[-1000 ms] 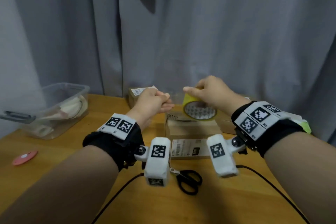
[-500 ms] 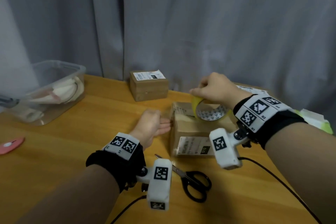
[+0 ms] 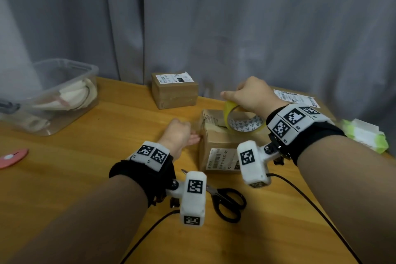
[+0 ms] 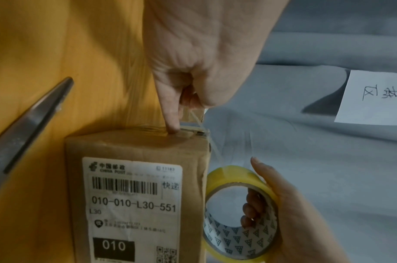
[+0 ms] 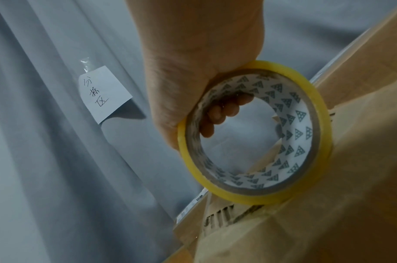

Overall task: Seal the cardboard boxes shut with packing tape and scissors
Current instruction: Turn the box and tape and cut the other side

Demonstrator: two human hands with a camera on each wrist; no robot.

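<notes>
The right hand (image 3: pixel 249 94) is gripping the yellow tape roll (image 3: pixel 243 121) atop the cardboard box (image 3: pixel 218 141); left hand (image 3: pixel 177 135) fingers (image 4: pixel 170 113) are pinching the tape end against its side.

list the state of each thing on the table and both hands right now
brown cardboard box with white label: upright, tape end stuck on its left side
yellow tape roll: on edge atop box, gripped
black-handled scissors: lying flat, untouched
small brown cardboard box: closed
left hand: pressing tape end
right hand: gripping roll
</notes>
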